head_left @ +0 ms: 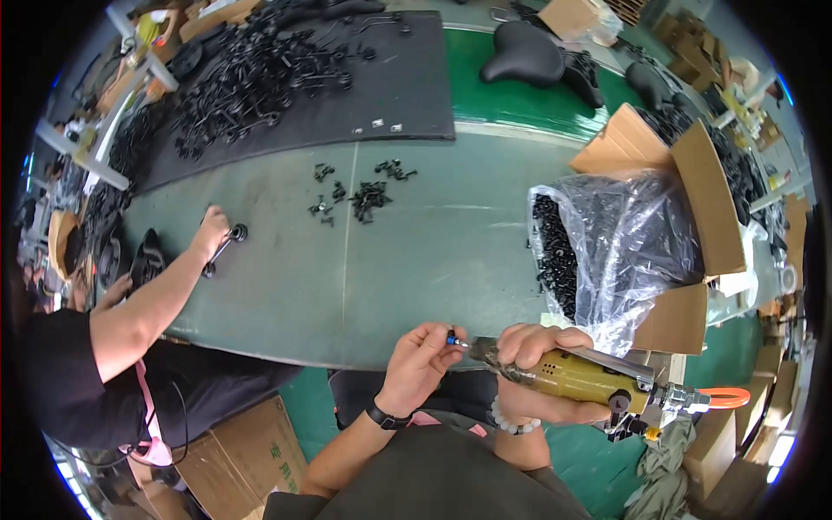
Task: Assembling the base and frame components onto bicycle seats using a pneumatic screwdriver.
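left hand (pixel 412 367) fingers pinch a small black-and-blue part (pixel 451 337) at the power tool's (pixel 582 378) tip; right hand (pixel 529 345) fingers wrap the tool. best kept steady and in line.

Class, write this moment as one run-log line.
right grip: yellow tool | left grip: small part near tool | ahead: black screws on table

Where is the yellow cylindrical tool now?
In the head view's lower right, the yellow cylindrical tool is in the right hand, below the brown cardboard box.
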{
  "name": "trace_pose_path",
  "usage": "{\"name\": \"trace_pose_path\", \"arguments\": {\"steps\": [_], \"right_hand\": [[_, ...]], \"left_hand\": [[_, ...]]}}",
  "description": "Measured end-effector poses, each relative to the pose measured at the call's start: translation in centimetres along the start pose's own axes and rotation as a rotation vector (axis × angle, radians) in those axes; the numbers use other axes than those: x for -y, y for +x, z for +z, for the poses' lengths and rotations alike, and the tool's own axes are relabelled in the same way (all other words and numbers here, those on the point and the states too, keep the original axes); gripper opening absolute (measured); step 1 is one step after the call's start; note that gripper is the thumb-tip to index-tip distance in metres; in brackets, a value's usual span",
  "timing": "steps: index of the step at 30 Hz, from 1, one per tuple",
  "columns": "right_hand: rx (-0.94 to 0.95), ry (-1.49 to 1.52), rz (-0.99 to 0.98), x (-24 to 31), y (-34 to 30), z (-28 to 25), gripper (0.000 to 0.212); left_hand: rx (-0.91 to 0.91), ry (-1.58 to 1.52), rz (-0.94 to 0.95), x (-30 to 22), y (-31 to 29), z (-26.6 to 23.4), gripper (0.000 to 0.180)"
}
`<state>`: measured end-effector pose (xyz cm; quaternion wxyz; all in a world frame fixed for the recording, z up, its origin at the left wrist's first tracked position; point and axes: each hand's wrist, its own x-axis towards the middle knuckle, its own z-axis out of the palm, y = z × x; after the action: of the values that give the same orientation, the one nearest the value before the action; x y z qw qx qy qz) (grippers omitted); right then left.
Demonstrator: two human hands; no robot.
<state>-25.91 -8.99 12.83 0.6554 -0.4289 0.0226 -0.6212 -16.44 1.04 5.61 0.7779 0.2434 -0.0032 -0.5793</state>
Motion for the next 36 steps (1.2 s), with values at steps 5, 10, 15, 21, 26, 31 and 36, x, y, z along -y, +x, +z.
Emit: {"name": "trace_pose_path", "arguments": {"steps": [5, 10, 15, 21, 26, 31, 36], "right_hand": [[-0.004, -0.001, 0.021, -0.4, -0.9, 1.4, 0.094], [-0.071, 0.019, 0.049, -1.0, -1.7, 2.6, 0.094], [-0.058, 0.010, 0.110, -1.2, -2.1, 2.8, 0.092], [-0.217, 0.005, 0.214, -2.1, -1.5, 3.5, 0.083], [-0.332, -0.059, 0.420, -2.1, -1.4, 2.0, 0.075], [-0.256, -0.057, 0.616, -2.2, -3.3, -5.3, 0.076], [-0.202, -0.027, 0.961, -2.8, -5.8, -11.2, 0.079]], "left_hand": [[0.024, -0.041, 0.046, -0.9, -1.5, -1.1, 0.015], [0.052, -0.004, 0.115, -1.4, -2.4, -1.7, 0.018], [0.003, -0.079, -0.025, -0.9, -2.9, -2.5, 0.026], [0.022, 0.105, 0.037, -1.6, -3.0, -2.9, 0.025], [-0.096, 0.595, 0.130, -4.9, -2.9, -4.2, 0.028], [-0.557, 1.041, 0.565, -7.9, -1.0, -9.9, 0.019], [-0.694, 1.516, 0.791, -8.0, -0.7, -11.7, 0.013]]}}
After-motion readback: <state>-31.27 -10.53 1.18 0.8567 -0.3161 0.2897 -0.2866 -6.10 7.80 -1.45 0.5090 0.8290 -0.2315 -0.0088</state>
